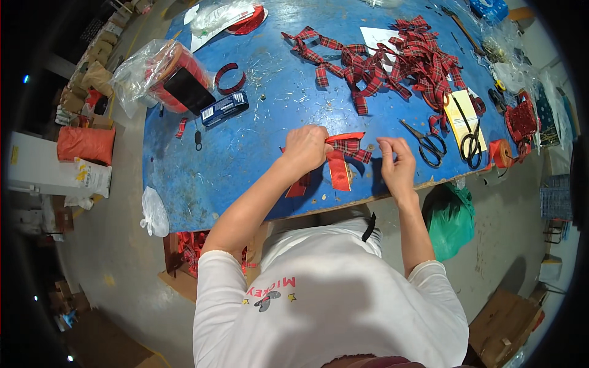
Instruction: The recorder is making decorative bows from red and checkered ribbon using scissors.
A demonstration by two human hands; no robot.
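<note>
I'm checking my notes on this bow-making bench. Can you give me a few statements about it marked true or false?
1. The left hand presses a folded red tartan ribbon piece on the scuffed blue tabletop. True.
2. The right hand holds scissors. False: two black-handled scissors lie on the tabletop, right of it.
3. A heap of red tartan ribbon bows lies at the far side. True.
4. The dark blue rectangular box sits right of the scissors. False: it lies far to their left.
</note>
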